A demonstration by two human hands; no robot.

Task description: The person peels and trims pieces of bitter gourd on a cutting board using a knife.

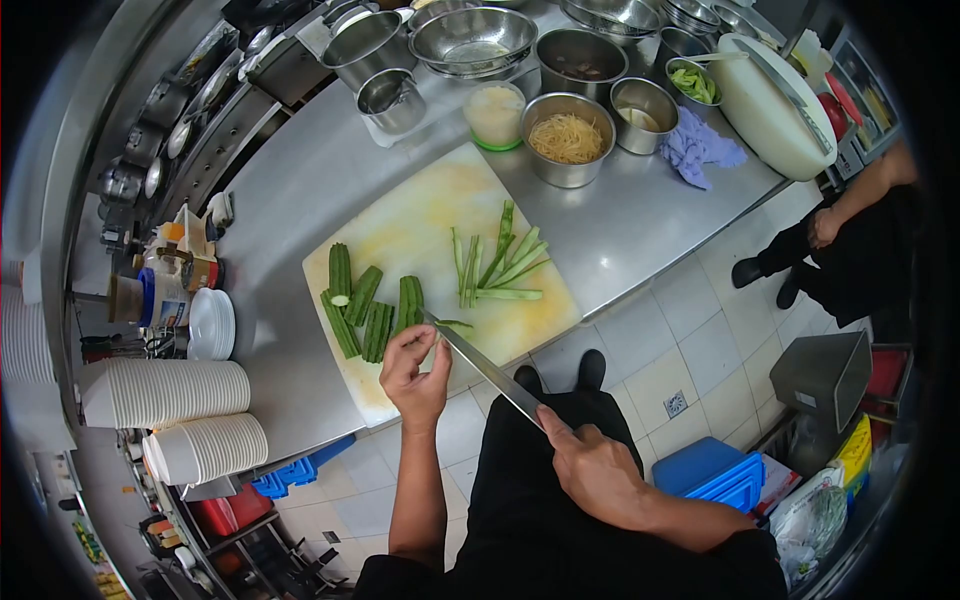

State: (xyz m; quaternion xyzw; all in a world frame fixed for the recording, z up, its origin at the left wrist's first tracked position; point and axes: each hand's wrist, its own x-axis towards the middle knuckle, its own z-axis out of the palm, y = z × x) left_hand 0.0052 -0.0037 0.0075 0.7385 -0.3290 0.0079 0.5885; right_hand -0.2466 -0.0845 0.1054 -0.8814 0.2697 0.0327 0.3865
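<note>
The right hand [600, 475] grips a knife [485, 368] firmly, its blade pointing diagonally forward-left; near the tip, the left hand [415, 372] half-curls, its hold unclear; ridged gourd pieces [378, 332] lie lengthwise beyond it on the cutting board [430, 220]

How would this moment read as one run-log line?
right hand: holds knife | left hand: near knife tip | cutting board: ridged green pieces, thin green strips

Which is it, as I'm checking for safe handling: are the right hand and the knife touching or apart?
Touching. The head view shows the right hand closed around the near end of the knife, the rest jutting out.
</note>
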